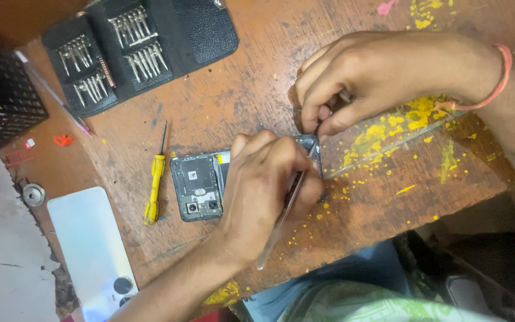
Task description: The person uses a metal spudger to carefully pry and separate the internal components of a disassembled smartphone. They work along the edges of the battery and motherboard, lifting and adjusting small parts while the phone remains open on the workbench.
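- Opened smartphone (198, 186) with back cover off, lying flat near centre of worn wooden tabletop (239, 95), camera end toward 6 o'clock, circuit board and camera lenses exposed.
- Left hand (263, 191) resting over phone's right half, fingers pressed together, pinching metal tweezers (284, 209); tip aimed up toward 1 o'clock at phone's top corner, tail end pointing to 7 o'clock.
- Right hand (359, 77) at 1 o'clock from phone, fingers curled and closed at phone's upper edge, thumb and forefinger meeting near tweezer tip; cannot tell whether anything is pinched there.
- Orange thread band (502, 77) around right wrist.
- Yellow-handled screwdriver (155, 182) lying just beside phone at 9 o'clock, shaft pointing to 12 o'clock.
- Black screwdriver-bit case (132, 48) spread open at 11 o'clock, well apart.
- White phone back cover (90, 250) at 8 o'clock, camera holes toward 6 o'clock.
- Yellow paint splatter (400, 119) across tabletop at 3 o'clock.
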